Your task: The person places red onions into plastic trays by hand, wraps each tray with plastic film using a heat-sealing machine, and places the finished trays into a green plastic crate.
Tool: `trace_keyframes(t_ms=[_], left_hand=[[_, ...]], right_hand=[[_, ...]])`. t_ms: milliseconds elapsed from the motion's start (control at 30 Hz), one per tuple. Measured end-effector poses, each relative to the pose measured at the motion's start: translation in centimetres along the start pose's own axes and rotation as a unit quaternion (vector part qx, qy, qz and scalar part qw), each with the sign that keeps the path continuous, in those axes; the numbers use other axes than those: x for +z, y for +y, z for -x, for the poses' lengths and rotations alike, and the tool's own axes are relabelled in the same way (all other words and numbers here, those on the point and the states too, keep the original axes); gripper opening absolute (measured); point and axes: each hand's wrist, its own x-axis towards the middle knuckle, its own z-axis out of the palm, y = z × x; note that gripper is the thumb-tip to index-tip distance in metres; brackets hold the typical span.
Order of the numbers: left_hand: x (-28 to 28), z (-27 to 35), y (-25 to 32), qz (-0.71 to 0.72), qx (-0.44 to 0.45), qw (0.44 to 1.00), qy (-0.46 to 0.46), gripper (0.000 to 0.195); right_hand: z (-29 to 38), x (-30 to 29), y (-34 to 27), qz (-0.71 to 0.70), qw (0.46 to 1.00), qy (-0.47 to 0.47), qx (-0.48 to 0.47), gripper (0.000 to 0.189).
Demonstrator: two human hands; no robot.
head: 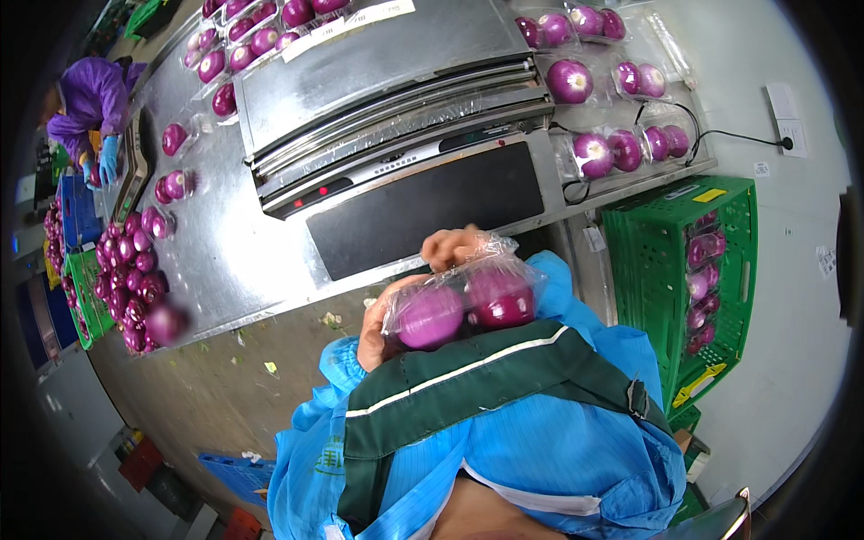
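Close to my chest I hold a clear film-wrapped pack of two red onions (432, 316). My left hand (379, 324) grips the end of the pack on the left side of the picture. At its far side, my right hand (455, 246) has curled fingers against the loose, crinkled film. Just beyond the pack lies the dark heating plate (432, 206) of a film-wrapping machine (398, 158). Two red lights glow on the machine's front panel.
Loose red onions (128, 270) are heaped at the steel table's (223, 250) left end. Wrapped packs (597, 154) sit right of the machine near a black cable (742, 137). A green crate (675, 283) holding packs stands right. A purple-clothed person (91, 101) works beside a scale (133, 165).
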Motion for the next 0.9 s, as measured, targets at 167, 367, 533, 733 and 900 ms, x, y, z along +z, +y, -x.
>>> trace_keyframes(t_ms=[167,367,533,733,900], left_hand=[[-0.2,-0.2,-2.2,-0.072,-0.003,0.997,-0.036,0.084],[2.6,-7.2,-3.8,0.07,-0.164,0.984,0.011,0.059],[9.8,-13.3,-5.7,0.098,-0.065,0.988,-0.1,0.054],[19.5,-15.9,-10.9,0.04,-0.079,0.948,-0.305,0.059],[18.7,-16.8,-11.3,-0.101,-0.197,0.893,-0.393,0.061]], right_hand=[[2.9,0.2,-7.7,-0.342,0.932,-0.003,0.124,0.058],[6.6,1.6,-10.4,-0.075,0.96,0.269,0.028,0.08],[6.5,-1.5,-12.6,-0.271,0.858,0.376,-0.222,0.086],[11.8,-5.5,-24.3,-0.213,0.784,0.5,-0.298,0.061],[25.6,-10.7,-32.7,-0.031,0.704,0.662,-0.255,0.061]])
